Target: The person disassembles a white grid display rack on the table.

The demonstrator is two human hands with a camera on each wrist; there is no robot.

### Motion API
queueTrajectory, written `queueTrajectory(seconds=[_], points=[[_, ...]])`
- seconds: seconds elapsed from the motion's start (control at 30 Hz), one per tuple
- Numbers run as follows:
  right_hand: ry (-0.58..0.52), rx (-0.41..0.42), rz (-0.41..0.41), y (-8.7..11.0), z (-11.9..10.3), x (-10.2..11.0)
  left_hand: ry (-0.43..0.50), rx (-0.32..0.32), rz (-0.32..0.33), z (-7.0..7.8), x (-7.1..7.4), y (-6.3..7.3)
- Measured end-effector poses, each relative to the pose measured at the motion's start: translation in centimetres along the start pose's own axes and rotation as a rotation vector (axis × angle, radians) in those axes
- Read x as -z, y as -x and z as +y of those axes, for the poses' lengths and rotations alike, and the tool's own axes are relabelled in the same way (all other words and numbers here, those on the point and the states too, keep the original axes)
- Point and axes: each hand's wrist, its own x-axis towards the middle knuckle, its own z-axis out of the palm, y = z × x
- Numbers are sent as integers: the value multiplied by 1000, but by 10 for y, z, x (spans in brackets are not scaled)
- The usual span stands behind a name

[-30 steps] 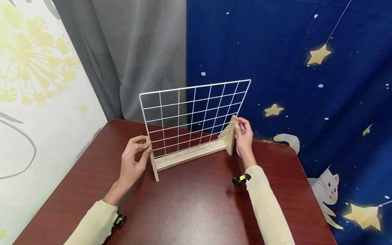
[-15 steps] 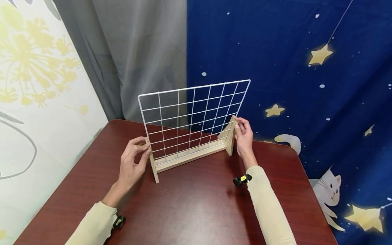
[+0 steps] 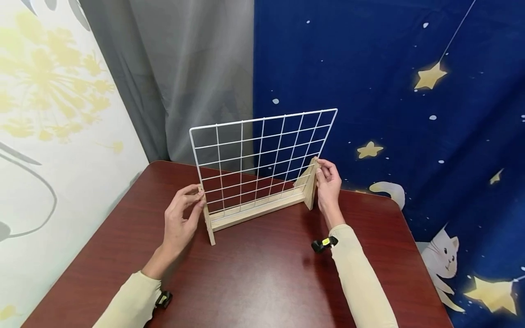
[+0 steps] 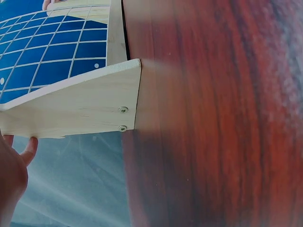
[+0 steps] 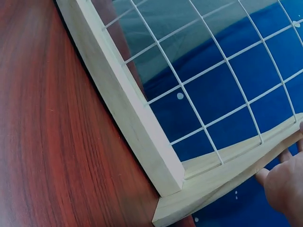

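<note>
The wire grid (image 3: 259, 154) bars passage straight back across the desk (image 3: 254, 273); free room lies above it and in front.

No readable text is showing. The right wrist's black device (image 3: 317, 247) is carrying a small yellow label (image 3: 326, 241), and the left wrist's black device (image 3: 168, 297) is bearing a yellowish patch (image 3: 163, 299), any print appearing too small.

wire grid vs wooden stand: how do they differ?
Color: the grid is white; the stand is pale wood.
Build: the grid is thin wire with open squares; the stand has solid side panels and a long bar.
Height: the grid's top edge rises above the stand's panels.
Shared: both are light-colored.
</note>
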Motion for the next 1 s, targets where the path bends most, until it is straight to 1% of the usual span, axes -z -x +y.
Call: queueTrajectory(seconds=[0.1,0.23,0.3,0.4,0.47,0.57,0.63,0.7,0.77,0.83,0.9,1.0], points=[[33,23,-4,2,0,3,-3,3,4,0,-1,0],[96,87,-7,7,0,9,-29,-29,5,-1,-1,0],[130,123,-3,12,-3,11,-28,-48,4,-1,-2,0],[182,157,-5,20,-16,9,-9,-59,4,-1,-2,-1],[202,152,-17,26,-28,5,-2,-59,10,0,-1,-2],[233,123,-42,32,-43,-1,24,-47,12,-1,-1,-2],[255,110,-68,35,-49,-4,73,-26,3,-1,-1,-2],[276,123,-100,37,-54,-9,149,6,-5,-2,-1,-2],[301,173,-137,40,-59,-14,228,45,-8,-3,-2,-1],[329,240,-158,44,-61,-20,307,84,-6,-3,-2,0],[361,310,-160,48,-63,-26,360,116,-4,-2,-1,0],[399,393,-141,49,-56,-33,414,150,-2,-2,0,0]])
